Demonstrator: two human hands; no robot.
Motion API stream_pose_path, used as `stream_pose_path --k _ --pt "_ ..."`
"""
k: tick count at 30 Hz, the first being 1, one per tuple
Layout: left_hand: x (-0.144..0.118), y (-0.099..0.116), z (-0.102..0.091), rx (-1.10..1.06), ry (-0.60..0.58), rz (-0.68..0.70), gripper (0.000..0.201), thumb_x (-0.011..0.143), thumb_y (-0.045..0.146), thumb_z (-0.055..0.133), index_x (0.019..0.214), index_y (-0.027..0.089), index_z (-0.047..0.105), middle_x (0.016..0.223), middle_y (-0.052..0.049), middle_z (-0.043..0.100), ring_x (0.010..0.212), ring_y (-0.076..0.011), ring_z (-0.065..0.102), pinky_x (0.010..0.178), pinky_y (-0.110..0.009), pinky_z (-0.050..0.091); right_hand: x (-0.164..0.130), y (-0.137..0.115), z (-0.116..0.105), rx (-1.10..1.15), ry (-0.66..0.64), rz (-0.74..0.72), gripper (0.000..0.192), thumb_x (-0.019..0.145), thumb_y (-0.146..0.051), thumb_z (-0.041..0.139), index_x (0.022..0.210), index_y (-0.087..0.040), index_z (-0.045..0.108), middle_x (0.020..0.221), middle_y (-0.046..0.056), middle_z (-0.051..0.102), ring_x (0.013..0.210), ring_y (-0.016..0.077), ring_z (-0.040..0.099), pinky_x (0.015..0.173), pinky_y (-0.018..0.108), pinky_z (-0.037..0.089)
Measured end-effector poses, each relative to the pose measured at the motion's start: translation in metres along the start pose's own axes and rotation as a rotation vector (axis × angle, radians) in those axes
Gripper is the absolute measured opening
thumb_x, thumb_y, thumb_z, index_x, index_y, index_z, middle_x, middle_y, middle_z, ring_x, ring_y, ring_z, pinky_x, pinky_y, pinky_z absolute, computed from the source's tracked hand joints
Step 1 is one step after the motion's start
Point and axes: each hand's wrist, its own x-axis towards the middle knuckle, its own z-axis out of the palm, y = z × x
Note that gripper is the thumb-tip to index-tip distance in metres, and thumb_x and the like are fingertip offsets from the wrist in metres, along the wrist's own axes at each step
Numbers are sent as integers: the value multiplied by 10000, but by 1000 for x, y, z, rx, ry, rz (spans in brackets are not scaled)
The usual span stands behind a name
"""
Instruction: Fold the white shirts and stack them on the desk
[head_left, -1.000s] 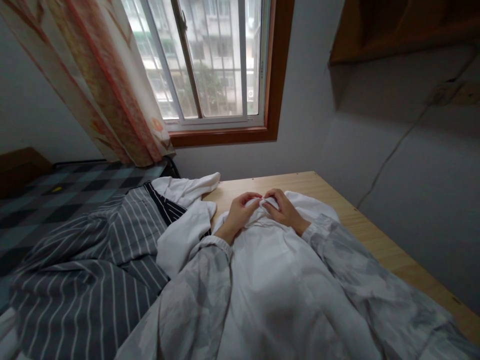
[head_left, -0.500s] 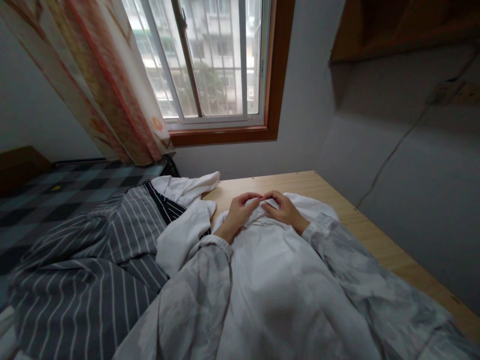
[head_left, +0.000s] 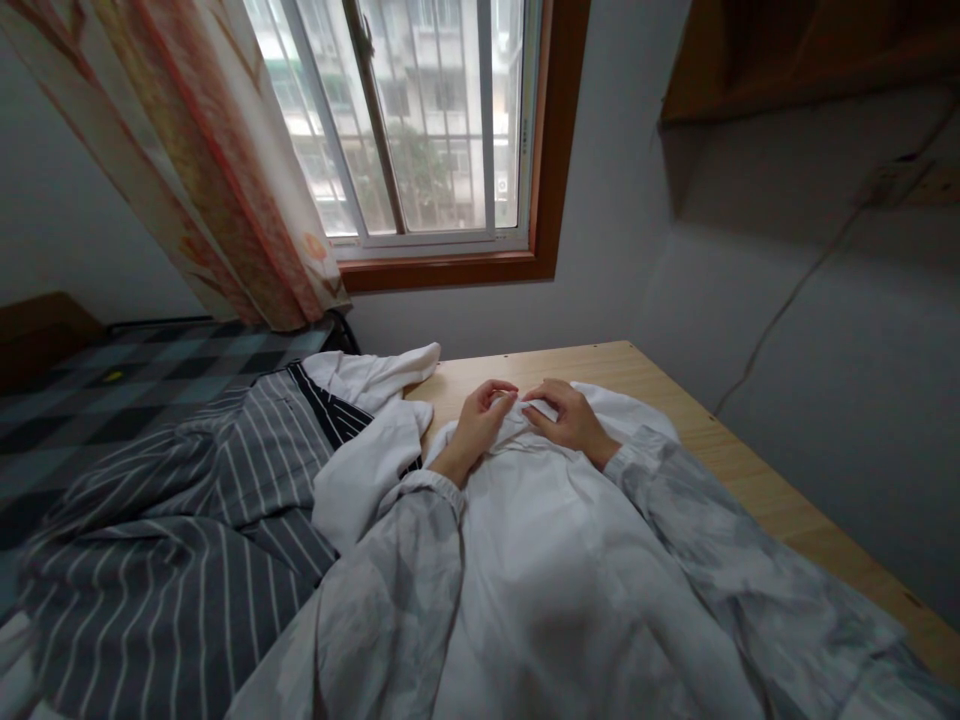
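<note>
A white garment [head_left: 540,530] is spread over the wooden table and runs down toward me; its exact kind cannot be told. At its far end, my left hand [head_left: 480,425] has thumb and fingertips closed on a bunched edge of the cloth. My right hand [head_left: 568,420] pinches the same edge just beside it, thumb below and fingers curled over. A small gap separates the fingertips of the two hands. Whatever lies right between the fingers is too small to make out.
Left of my arm lies a dark grey striped garment [head_left: 225,530] with a white cloth [head_left: 375,440] beside it. Behind it is a checked bed cover [head_left: 67,400]. The pale wooden tabletop [head_left: 600,365] reaches toward the wall below the window [head_left: 427,130]. A cable [head_left: 780,305] hangs at right.
The left fingertips have drawn slightly away from the right ones, widening the gap between them. The garment and both arms are almost unmoved.
</note>
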Motion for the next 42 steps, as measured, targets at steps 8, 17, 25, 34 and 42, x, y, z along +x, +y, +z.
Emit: stream_pose_path --k 8,17,25,34,42 --pt "-2 4 0 51 -28 62 209 911 352 672 1009 179 737 998 -51 756 940 -192 669 878 -292 525 -2 4 2 -5 4 36 160 1018 -415 662 1011 -268 725 967 70 750 947 271 692 900 434 536" --pt "-10 16 1 178 -78 137 205 877 300 717 1038 181 760 1029 -53 793 964 -218 713 912 -317 557 -4 10 4 131 59 166 207 1006 -462 671 1001 -255 688 973 51 745 916 251 688 858 398 553" --pt "-10 16 1 193 -97 136 221 903 340 704 1032 174 775 1032 -68 810 958 -224 728 915 -323 558 -2 7 1 155 -19 70 132 998 -381 639 961 -256 661 967 50 684 949 249 649 881 400 523" --pt "-12 15 1 198 -144 122 208 884 283 686 1026 174 792 979 -38 806 901 -204 714 845 -288 547 -5 14 6 203 10 168 164 971 -395 697 997 -247 632 955 28 675 906 222 635 850 357 518" --pt "-9 13 2 188 -144 105 279 917 431 740 974 171 822 961 -52 823 903 -214 721 869 -303 549 -3 9 8 113 89 116 294 923 -410 740 1100 -246 572 1063 61 641 1012 248 623 934 399 514"
